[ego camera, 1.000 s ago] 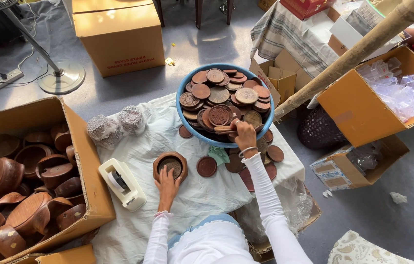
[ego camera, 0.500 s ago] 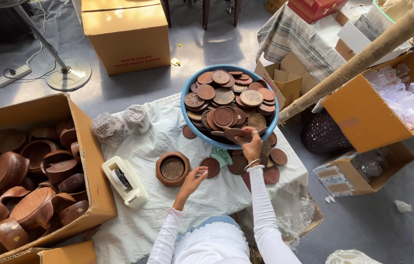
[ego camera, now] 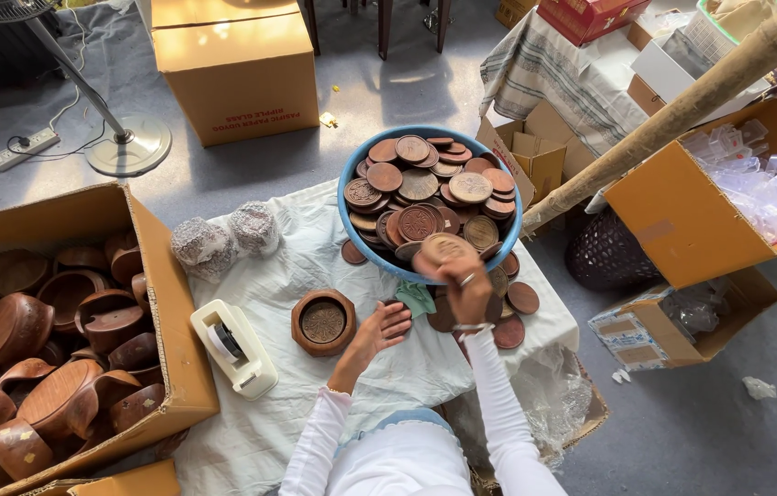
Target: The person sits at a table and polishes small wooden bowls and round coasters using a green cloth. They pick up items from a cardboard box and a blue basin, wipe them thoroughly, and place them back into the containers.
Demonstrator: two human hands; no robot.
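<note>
**Right hand lifts a carved lid at the bowl's rim**

Head view. Right hand (ego camera: pixel 468 287) raised at the near rim of the round blue plastic bowl (ego camera: pixel 348 219), fingers curled around the edge of a round carved wooden lid (ego camera: pixel 444 248), which it holds tilted just above the rim. Ring on one finger, bangle at the wrist. The bowl is heaped with flat brown wooden discs (ego camera: pixel 418 184), some carved, some plain. A few more loose discs (ego camera: pixel 523 297) lie on the white cloth (ego camera: pixel 287 266) beside and under the bowl's near side.

Left hand (ego camera: pixel 383 327) hovers low over the cloth, fingers loosely spread and empty, fingertips just beside a small green rag (ego camera: pixel 418 298). Near it, to its left, sits an octagonal wooden box (ego camera: pixel 322 321), open-topped, with a carved disc lying inside (pattern too small to read).

Further left on the cloth: a white tape dispenser (ego camera: pixel 232 347) and two bubble-wrapped bundles (ego camera: pixel 226 240). An open cardboard carton (ego camera: pixel 165 303) at the cloth's left edge holds dark wooden bowls (ego camera: pixel 16 326), piled loosely.
</note>
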